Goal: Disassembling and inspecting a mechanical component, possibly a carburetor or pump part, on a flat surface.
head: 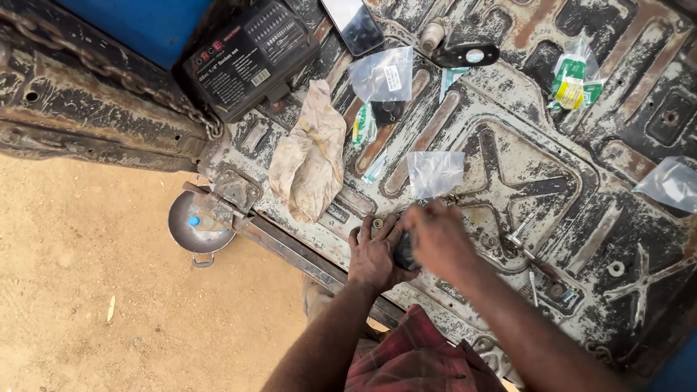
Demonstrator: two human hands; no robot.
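My left hand [375,254] rests on the worn metal tailgate [523,174] near its front edge and grips a small dark round part [404,253]. My right hand [437,236] is blurred with motion and lies over the same part, its fingers closed at the part's top. Whether the right hand holds anything small is hidden. A small brass-coloured nut [377,223] sits just above my left fingers. A clear plastic bag [434,173] lies right behind both hands.
A dirty cloth [311,161] lies left of the hands. A black socket set case [250,58], a phone [353,26], several small plastic bags and a ratchet [534,258] are spread on the tailgate. A metal bowl [194,229] stands on the sandy ground below.
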